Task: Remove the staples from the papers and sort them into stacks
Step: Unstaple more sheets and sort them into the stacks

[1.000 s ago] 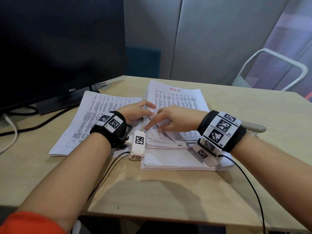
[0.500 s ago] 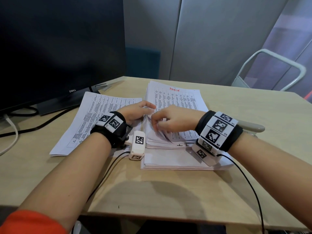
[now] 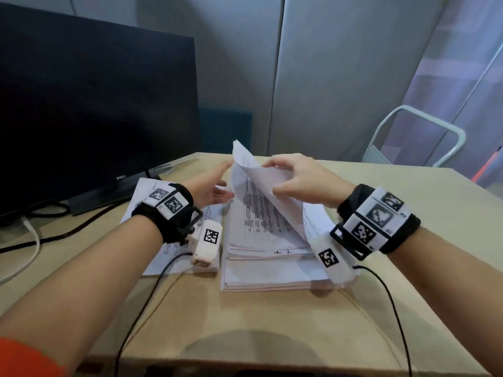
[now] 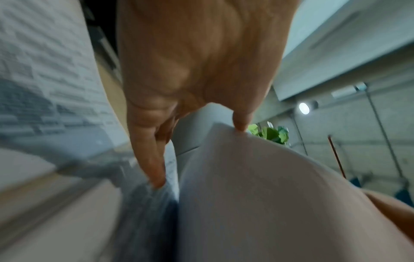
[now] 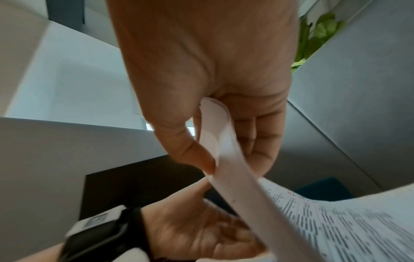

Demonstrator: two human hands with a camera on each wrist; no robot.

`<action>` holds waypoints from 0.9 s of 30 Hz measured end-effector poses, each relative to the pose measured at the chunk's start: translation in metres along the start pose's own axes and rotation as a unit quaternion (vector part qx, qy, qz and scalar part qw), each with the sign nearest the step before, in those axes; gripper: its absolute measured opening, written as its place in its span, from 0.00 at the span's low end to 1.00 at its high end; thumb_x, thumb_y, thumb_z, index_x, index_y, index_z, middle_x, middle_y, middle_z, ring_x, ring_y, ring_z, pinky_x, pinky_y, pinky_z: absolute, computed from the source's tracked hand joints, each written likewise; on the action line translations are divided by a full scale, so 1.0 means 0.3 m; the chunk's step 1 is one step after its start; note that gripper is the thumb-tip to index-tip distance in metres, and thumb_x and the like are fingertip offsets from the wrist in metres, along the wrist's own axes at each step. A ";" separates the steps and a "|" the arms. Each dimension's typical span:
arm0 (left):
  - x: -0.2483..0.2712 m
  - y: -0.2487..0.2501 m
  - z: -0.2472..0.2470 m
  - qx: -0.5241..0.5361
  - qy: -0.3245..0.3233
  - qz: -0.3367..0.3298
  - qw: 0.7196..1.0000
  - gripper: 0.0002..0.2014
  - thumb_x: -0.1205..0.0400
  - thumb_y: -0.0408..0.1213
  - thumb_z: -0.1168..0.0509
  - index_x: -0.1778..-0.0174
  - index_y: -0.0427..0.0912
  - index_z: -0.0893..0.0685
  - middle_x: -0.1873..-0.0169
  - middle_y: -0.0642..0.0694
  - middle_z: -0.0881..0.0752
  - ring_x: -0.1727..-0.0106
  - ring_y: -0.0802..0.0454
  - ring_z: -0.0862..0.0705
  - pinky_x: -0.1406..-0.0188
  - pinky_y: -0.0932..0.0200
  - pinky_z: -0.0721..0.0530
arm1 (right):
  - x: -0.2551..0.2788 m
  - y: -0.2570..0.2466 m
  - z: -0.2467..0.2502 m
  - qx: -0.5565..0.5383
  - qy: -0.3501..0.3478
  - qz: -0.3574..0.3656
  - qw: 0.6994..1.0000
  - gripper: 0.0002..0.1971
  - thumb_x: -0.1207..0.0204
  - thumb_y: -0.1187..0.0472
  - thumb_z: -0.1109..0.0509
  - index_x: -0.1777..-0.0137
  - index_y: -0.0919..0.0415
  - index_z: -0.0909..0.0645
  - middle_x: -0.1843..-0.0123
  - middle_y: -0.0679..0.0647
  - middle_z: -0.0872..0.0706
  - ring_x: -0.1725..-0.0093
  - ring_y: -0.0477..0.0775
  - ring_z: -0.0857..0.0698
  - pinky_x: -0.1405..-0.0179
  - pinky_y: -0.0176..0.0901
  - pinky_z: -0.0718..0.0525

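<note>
Sheets lifted off the centre stack
Right hand (image 3: 302,180) pinches the raised sheets (image 3: 261,183) by their edge; left hand (image 3: 211,183), fingers straight, touches their left edge above the paper stack (image 3: 261,240)

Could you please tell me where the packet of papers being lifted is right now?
In the head view the lifted packet is mid-table above the central paper stack, right of the monitor, pinched by the right hand; the left hand is at its left edge.
</note>
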State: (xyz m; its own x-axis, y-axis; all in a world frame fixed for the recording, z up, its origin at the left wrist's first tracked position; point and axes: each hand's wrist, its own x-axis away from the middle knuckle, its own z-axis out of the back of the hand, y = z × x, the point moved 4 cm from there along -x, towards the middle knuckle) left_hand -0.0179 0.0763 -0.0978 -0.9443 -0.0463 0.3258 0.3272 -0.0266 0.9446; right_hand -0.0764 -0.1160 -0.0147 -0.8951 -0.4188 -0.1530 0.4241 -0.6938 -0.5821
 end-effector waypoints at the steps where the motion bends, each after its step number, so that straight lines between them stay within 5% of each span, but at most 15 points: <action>1: 0.021 0.022 -0.024 0.043 -0.032 0.019 0.998 0.29 0.18 0.58 0.38 0.40 0.32 0.28 0.50 0.35 0.19 0.50 0.40 0.13 0.48 0.51 0.12 | 0.015 -0.030 0.012 0.014 -0.004 0.023 1.000 0.19 0.29 0.66 0.30 0.39 0.49 0.17 0.46 0.48 0.16 0.51 0.49 0.19 0.59 0.33 0.21; 5: 0.095 0.138 -0.097 0.102 -0.111 -0.040 0.988 0.17 0.16 0.37 0.45 0.35 0.33 0.24 0.47 0.35 0.14 0.54 0.42 0.13 0.64 0.51 0.11 | 0.049 -0.058 0.023 0.089 -0.045 0.061 0.993 0.24 0.26 0.64 0.30 0.32 0.43 0.18 0.38 0.44 0.18 0.45 0.45 0.21 0.52 0.32 0.23; 7: 0.094 0.177 -0.107 0.054 -0.078 -0.095 0.991 0.17 0.18 0.24 0.47 0.34 0.33 0.23 0.39 0.34 0.16 0.46 0.41 0.14 0.62 0.51 0.13 | 0.055 -0.031 0.031 0.077 -0.095 0.067 0.990 0.22 0.23 0.60 0.28 0.30 0.43 0.19 0.34 0.47 0.16 0.43 0.46 0.19 0.47 0.36 0.19; 9: 0.085 0.213 -0.095 0.032 -0.018 -0.157 0.987 0.22 0.22 0.15 0.50 0.34 0.33 0.24 0.35 0.35 0.18 0.38 0.38 0.17 0.52 0.44 0.13 | 0.057 0.006 0.057 0.072 -0.120 0.052 0.989 0.27 0.22 0.41 0.31 0.23 0.41 0.27 0.27 0.51 0.20 0.37 0.49 0.19 0.34 0.45 0.20; 12: 0.105 0.285 -0.080 0.071 0.017 -0.236 0.969 0.21 0.22 0.14 0.48 0.39 0.37 0.22 0.39 0.39 0.15 0.39 0.42 0.15 0.40 0.45 0.15 | 0.016 0.123 0.193 -0.055 0.116 -0.062 0.990 0.51 0.30 0.31 0.33 0.13 0.53 0.49 0.15 0.56 0.39 0.18 0.57 0.34 0.20 0.61 0.34; 13: 0.124 0.308 -0.081 0.080 0.024 -0.262 0.961 0.19 0.21 0.16 0.47 0.42 0.40 0.21 0.42 0.41 0.14 0.42 0.45 0.14 0.44 0.49 0.14 | 0.010 0.165 0.238 -0.131 0.196 -0.107 0.966 0.58 0.34 0.31 0.26 0.13 0.57 0.54 0.15 0.57 0.39 0.18 0.58 0.35 0.21 0.60 0.33; 15: 0.168 0.351 -0.099 0.088 0.034 -0.317 0.944 0.18 0.19 0.18 0.46 0.46 0.45 0.22 0.48 0.46 0.13 0.50 0.53 0.12 0.55 0.58 0.13 | -0.020 0.241 0.271 -0.300 0.220 -0.135 0.918 0.67 0.45 0.36 0.16 0.13 0.60 0.52 0.20 0.59 0.28 0.25 0.57 0.23 0.27 0.60 0.24; 17: 0.200 0.377 -0.134 0.080 0.029 -0.366 0.927 0.16 0.17 0.21 0.45 0.47 0.49 0.22 0.51 0.50 0.12 0.53 0.58 0.11 0.58 0.63 0.13 | -0.052 0.239 0.276 -0.418 0.186 -0.082 0.885 0.43 0.30 0.54 0.19 0.19 0.63 0.36 0.30 0.60 0.17 0.37 0.58 0.14 0.36 0.62 0.17; 19: 0.216 0.389 -0.155 0.065 0.032 -0.403 0.912 0.15 0.15 0.24 0.45 0.47 0.49 0.21 0.51 0.51 0.12 0.53 0.59 0.11 0.58 0.63 0.13 | -0.056 0.204 0.284 -0.420 0.197 -0.033 0.885 0.20 0.20 0.67 0.30 0.28 0.66 0.24 0.36 0.61 0.13 0.42 0.61 0.12 0.40 0.64 0.15; 24: 0.183 0.314 -0.144 0.026 0.079 -0.410 0.908 0.10 0.16 0.27 0.45 0.52 0.44 0.20 0.55 0.46 0.13 0.55 0.52 0.13 0.56 0.55 0.13 | -0.047 0.240 0.206 -0.398 0.145 -0.011 0.906 0.26 0.29 0.59 0.21 0.31 0.64 0.20 0.37 0.58 0.12 0.36 0.59 0.14 0.31 0.63 0.21; 27: 0.156 0.274 -0.159 0.020 0.104 -0.393 0.914 0.12 0.16 0.27 0.45 0.57 0.46 0.19 0.56 0.43 0.13 0.53 0.45 0.12 0.55 0.49 0.12 | -0.046 0.238 0.186 -0.404 0.166 -0.028 0.899 0.23 0.33 0.60 0.19 0.38 0.64 0.16 0.43 0.59 0.09 0.41 0.61 0.12 0.34 0.65 0.18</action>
State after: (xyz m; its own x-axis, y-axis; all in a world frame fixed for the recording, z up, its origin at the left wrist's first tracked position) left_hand -0.0336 0.0243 -0.0068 -0.8587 -0.2182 -0.4637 -0.4538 -0.0963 0.8859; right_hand -0.0259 -0.1924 -0.0096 -0.9606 -0.1059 -0.2571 0.2585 0.0006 -0.9660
